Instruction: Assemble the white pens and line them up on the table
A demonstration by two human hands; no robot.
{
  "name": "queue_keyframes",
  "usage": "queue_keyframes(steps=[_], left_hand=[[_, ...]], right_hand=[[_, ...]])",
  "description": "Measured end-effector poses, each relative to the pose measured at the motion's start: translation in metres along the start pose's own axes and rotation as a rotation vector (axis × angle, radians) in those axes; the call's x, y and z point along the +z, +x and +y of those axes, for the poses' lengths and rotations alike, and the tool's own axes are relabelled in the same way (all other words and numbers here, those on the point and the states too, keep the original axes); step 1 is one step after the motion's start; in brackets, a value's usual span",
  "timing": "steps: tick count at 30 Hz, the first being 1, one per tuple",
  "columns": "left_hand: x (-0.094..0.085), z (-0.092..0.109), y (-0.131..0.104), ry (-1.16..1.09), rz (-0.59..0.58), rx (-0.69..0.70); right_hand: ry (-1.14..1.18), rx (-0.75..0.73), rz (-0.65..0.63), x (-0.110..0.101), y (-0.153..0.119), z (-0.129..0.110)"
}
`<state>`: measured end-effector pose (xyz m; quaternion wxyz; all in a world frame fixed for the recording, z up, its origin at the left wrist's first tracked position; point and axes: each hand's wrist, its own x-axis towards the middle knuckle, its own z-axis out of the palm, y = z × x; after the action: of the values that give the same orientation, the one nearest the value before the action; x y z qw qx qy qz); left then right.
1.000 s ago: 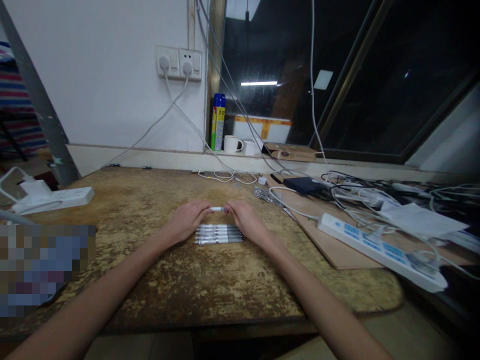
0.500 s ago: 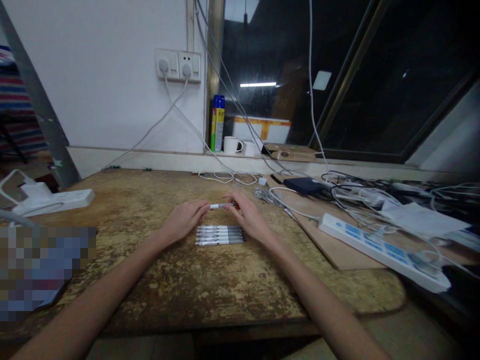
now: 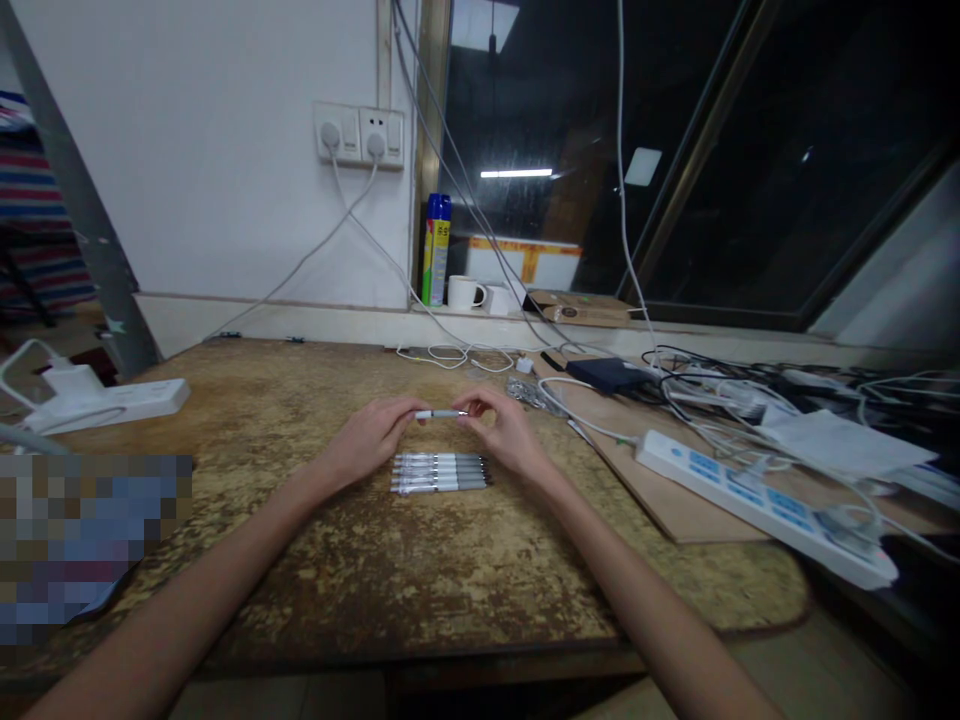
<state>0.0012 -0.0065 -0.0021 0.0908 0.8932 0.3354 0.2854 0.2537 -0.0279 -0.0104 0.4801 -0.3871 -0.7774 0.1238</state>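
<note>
Worn table point(image 3: 420, 570): hands point(image 3: 371, 440) hold pen point(image 3: 441, 414).

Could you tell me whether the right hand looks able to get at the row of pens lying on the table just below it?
Probably yes. The right hand hovers just above the row of pens, with nothing between them, but it and the left hand grip another pen, so it must let go first.

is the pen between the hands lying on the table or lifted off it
Lifted: the pen is held level between left hand and right hand, above the row of pens.
</note>
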Motion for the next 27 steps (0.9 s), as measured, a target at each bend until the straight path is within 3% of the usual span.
queue_keyframes(steps=[7, 13, 19, 24, 27], left_hand=[[-0.0039, 0.004, -0.0001, -0.036, 0.015, -0.02], [-0.0038, 0.0047, -0.001, -0.012, 0.013, -0.011], [-0.002, 0.0043, -0.0013, 0.024, 0.009, 0.032], [0.0008, 0.0016, -0.0016, 0.022, 0.007, 0.043], [0.0021, 0.001, -0.002, 0.03, 0.006, 0.062]], right_hand=[[0.105, 0.103, -0.011, -0.0014, 0.0014, -0.0012], [0.183, 0.079, 0.005, -0.0003, 0.0018, 0.0021], [0.196, 0.165, -0.09, 0.0038, -0.0004, -0.0003], [0.175, 0.108, -0.063, 0.0044, -0.0007, 0.0005], [0.218, 0.155, -0.094, 0.0062, -0.0012, -0.0008]])
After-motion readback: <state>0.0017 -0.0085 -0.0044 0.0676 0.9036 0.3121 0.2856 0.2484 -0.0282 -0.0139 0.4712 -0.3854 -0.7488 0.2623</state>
